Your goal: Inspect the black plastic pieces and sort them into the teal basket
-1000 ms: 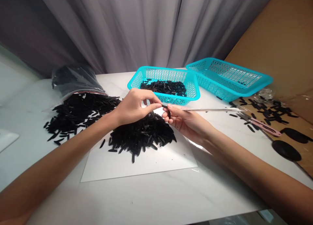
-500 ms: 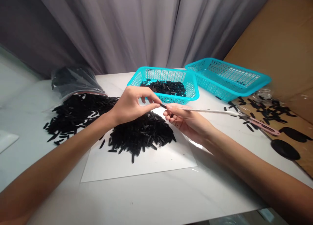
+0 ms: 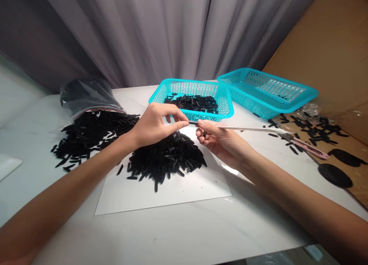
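Observation:
Between thumb and fingertips, my left hand (image 3: 158,123) pinches the end of a small black strip (image 3: 193,123) above the middle pile. My right hand (image 3: 217,138) is closed around a thin white stick (image 3: 247,129), which points off to the right. Its thumb and forefinger meet the strip's other end. Something small and dark shows among its curled fingers. Below the hands, a pile of black strips (image 3: 163,161) lies on a white sheet (image 3: 126,199). Behind them, a turquoise basket (image 3: 231,111) holds more such strips.
A clear bag (image 3: 92,96) with black contents lies at the left, strips spread before its mouth. Another turquoise basket (image 3: 299,94) stands back right. Scattered strips, a pink-handled tool (image 3: 312,148) and a black oval piece (image 3: 335,176) lie at the right by cardboard (image 3: 333,46).
My right hand has shifted slightly right, away from my left fingertips, so more of the black strip shows between them. The white stick moved with it. My left hand is nearly still.

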`<action>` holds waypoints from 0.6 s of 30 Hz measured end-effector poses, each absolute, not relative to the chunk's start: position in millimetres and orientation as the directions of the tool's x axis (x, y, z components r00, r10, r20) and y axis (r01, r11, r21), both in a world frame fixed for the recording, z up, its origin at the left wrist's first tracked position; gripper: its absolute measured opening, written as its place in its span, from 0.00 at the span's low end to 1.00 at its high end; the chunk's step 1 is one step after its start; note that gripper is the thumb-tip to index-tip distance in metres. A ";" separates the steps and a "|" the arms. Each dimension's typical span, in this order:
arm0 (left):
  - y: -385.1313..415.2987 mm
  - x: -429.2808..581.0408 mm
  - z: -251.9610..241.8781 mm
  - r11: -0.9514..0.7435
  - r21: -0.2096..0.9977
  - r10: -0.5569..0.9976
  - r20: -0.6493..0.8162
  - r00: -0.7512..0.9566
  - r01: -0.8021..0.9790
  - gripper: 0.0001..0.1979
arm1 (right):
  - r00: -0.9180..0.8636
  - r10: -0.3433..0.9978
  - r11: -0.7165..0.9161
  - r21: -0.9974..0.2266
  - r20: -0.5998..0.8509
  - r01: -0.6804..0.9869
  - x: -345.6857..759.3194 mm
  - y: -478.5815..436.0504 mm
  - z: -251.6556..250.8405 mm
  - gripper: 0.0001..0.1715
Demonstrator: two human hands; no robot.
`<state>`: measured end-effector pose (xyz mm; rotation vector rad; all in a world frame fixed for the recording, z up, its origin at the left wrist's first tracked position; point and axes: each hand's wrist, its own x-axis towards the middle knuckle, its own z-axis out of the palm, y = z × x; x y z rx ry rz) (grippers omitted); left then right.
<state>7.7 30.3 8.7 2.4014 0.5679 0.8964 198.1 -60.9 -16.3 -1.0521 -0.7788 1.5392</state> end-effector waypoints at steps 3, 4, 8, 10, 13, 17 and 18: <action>29.7 8.3 8.1 -0.781 0.588 0.541 0.466 0.700 0.211 0.04 | -0.048 0.975 -0.218 -0.891 -0.217 -0.399 198.0 -61.1 -15.9 0.13; 29.6 8.4 8.1 -0.780 0.588 0.541 0.463 0.702 0.214 0.05 | -0.049 0.976 -0.215 -0.891 -0.213 -0.399 197.9 -61.1 -15.8 0.14; 30.2 8.9 7.6 -0.779 0.591 0.540 0.459 0.706 0.212 0.06 | -0.051 0.976 -0.214 -0.891 -0.211 -0.400 197.4 -61.4 -15.5 0.14; 30.3 9.2 7.1 -0.775 0.595 0.542 0.454 0.707 0.213 0.07 | -0.050 0.975 -0.219 -0.888 -0.218 -0.404 197.6 -61.5 -15.7 0.14; 28.4 9.6 6.3 -0.770 0.599 0.548 0.442 0.711 0.221 0.08 | -0.050 0.974 -0.222 -0.885 -0.221 -0.409 198.4 -61.6 -16.4 0.13; 24.3 11.5 5.7 -0.775 0.585 0.554 0.444 0.704 0.240 0.08 | -0.041 0.974 -0.220 -0.879 -0.223 -0.423 198.5 -61.7 -17.1 0.12; 25.2 12.6 4.8 -0.772 0.576 0.579 0.466 0.669 0.267 0.08 | -0.030 0.973 -0.219 -0.874 -0.229 -0.434 198.0 -61.7 -17.2 0.11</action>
